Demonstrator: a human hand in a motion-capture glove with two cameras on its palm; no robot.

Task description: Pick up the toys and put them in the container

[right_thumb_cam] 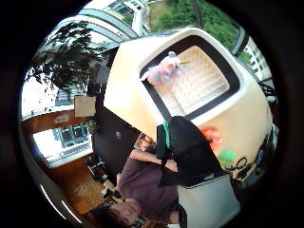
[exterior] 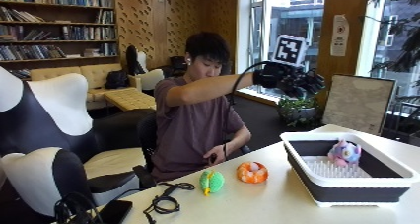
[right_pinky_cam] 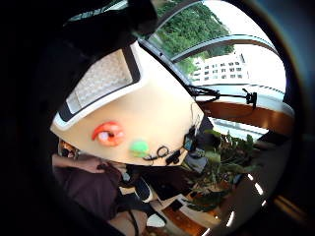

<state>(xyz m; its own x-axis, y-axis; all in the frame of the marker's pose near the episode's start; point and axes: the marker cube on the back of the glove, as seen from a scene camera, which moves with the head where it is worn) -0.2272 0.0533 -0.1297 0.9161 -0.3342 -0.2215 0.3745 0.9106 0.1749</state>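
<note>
Now the gloved right hand (exterior: 292,79) is held high above the table (exterior: 275,202), fingers spread and grasping nothing. One purple toy (exterior: 344,153) is seen inside the container (exterior: 348,187); an orange toy (exterior: 252,172) and a green toy (exterior: 211,181) are left beside it, near a black cable (exterior: 164,199).
</note>
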